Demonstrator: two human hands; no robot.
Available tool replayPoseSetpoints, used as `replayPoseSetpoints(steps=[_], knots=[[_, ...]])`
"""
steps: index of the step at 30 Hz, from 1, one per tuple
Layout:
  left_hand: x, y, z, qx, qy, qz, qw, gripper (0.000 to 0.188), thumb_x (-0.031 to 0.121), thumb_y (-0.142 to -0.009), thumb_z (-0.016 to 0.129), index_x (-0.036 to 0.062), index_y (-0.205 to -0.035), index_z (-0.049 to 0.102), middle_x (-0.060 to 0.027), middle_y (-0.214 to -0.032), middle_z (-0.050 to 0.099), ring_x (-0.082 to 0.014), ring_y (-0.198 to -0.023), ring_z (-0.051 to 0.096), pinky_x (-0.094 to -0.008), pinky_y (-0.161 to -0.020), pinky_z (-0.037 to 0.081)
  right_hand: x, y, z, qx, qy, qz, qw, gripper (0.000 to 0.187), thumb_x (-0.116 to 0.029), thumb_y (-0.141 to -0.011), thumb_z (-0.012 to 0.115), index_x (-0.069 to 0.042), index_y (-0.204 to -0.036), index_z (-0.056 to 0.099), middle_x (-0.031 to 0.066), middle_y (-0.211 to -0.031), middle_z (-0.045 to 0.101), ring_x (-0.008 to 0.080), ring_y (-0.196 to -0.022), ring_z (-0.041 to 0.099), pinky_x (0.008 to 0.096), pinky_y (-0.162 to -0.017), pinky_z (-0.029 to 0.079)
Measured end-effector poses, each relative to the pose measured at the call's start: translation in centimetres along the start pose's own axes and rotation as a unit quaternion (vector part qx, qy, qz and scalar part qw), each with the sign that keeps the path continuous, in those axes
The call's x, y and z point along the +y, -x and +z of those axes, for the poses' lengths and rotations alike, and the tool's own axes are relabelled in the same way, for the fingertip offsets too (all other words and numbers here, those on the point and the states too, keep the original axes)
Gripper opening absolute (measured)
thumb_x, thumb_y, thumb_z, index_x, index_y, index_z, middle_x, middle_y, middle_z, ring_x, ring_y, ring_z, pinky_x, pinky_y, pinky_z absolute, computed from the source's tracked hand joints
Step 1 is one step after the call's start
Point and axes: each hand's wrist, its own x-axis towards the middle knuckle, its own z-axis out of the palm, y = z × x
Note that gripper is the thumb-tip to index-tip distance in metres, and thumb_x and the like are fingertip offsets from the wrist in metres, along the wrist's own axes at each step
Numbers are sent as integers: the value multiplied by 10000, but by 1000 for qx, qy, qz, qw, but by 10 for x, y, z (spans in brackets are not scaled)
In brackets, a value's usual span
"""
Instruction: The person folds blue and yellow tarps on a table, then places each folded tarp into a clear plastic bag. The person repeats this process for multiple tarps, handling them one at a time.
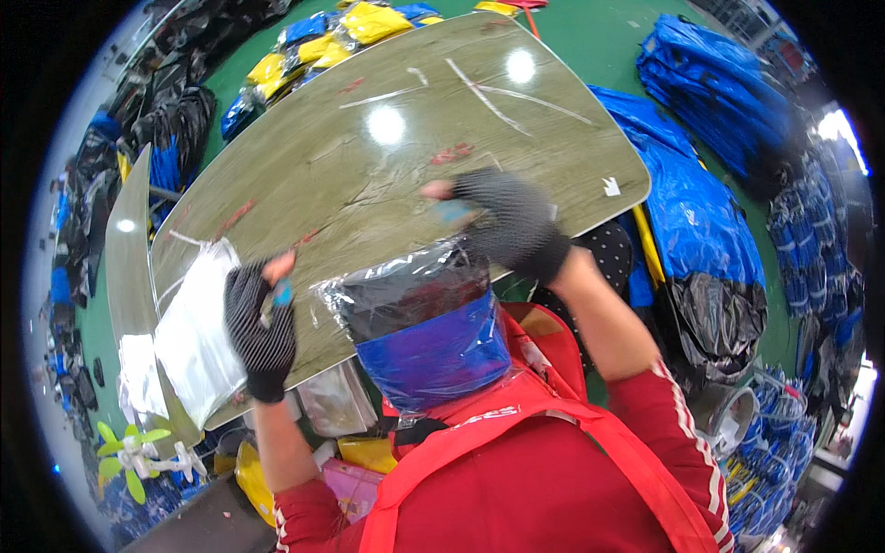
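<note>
A clear plastic package [433,346] with folded black and blue material inside lies tilted at the table's near edge, against my red apron. My right hand [512,221], in a dark ribbed glove with bare fingertips, is at the package's upper right corner. Motion smears its fingers, so I cannot tell whether it grips the plastic. My left hand [261,323], in a matching glove, is beside a stack of white plastic bags [198,336]. Its fingers are loosely bent and apart, with nothing visible in them. Blue wrapping shows on fingers of both hands.
The worn olive table [369,166] has tape strips and red marks. Yellow and blue packages [323,46] lie beyond it. Large blue bundles [705,240] stand at the right. A small green-bladed fan [134,456] is at lower left, near a grey board [129,258].
</note>
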Motion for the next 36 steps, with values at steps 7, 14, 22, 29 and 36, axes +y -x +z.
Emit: replayPoseSetpoints(steps=[7, 14, 22, 29, 36], knots=[[-46, 57, 119, -227, 201, -307, 902, 374, 215, -864, 666, 75, -1174, 511, 8, -951, 530, -108, -776, 513, -259, -702, 459, 79, 74, 30, 39, 103, 135, 985, 490, -345, -810, 621, -118, -1239, 561, 202, -800, 659, 355, -745, 669, 472, -665, 515], [-95, -65, 90, -78, 456, -343, 818, 435, 340, -976, 494, 56, -1304, 480, -78, -1207, 549, -190, -1050, 537, -341, -906, 449, 275, 212, -123, 85, 323, 578, 745, 493, -402, -837, 596, -108, -1232, 606, 205, -1162, 625, 366, -1076, 598, 451, -940, 464], [-95, -151, 115, -358, 680, -81, 635, 467, 338, -1028, 336, 67, -1408, 314, -237, -1460, 347, -423, -1342, 331, -526, -1151, 213, 190, 150, -227, 305, 22, 224, 925, 387, -310, -923, 556, -55, -1206, 624, 216, -993, 680, 306, -855, 680, 390, -770, 522], [-119, -135, 91, -244, 568, -316, 720, 474, 358, -996, 407, 65, -1368, 398, -205, -1318, 468, -352, -1197, 453, -460, -1022, 344, -47, 115, 1, -292, -268, -170, 902, 299, -299, -773, 629, -85, -976, 676, 193, -824, 662, 387, -759, 632, 469, -618, 487], [-174, -65, 17, -286, 528, -337, 725, 442, 332, -964, 487, 75, -1323, 478, -176, -1146, 619, -275, -1016, 609, -389, -868, 499, -68, 96, 28, -466, -248, -110, 842, 510, -509, -829, 575, -83, -1092, 668, 207, -1050, 666, 381, -942, 640, 471, -788, 495]])
